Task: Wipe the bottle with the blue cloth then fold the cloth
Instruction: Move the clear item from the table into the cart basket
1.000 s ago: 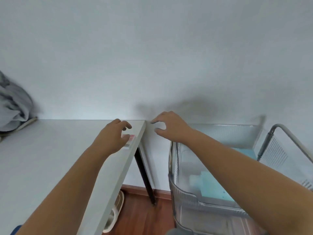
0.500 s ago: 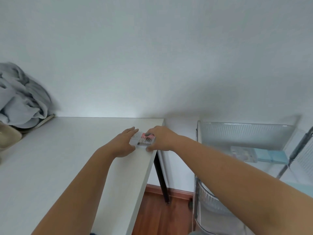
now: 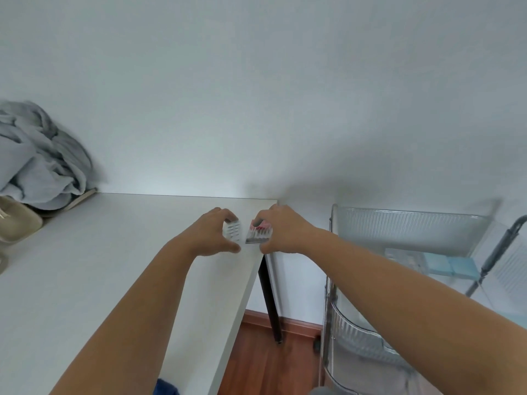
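Note:
At the far right corner of the white table (image 3: 99,266) both hands meet on a small clear labelled container (image 3: 258,234), too blurred to tell whether it is the bottle. My left hand (image 3: 211,238) grips its white printed end. My right hand (image 3: 285,230) pinches the end with the pink label. Light blue folded cloths (image 3: 450,266) lie on a shelf of the clear cart (image 3: 405,223) to the right, apart from both hands.
A heap of grey fabric (image 3: 37,166) and a beige item (image 3: 17,220) sit at the table's far left against the wall. A black table leg (image 3: 269,295) stands between table and cart above a wood floor. Something dark blue (image 3: 166,387) shows at the bottom edge.
A second ago my right hand hovered open beyond the table corner and my left hand covered the container. The right hand came in and both now grip it; the view shifted right.

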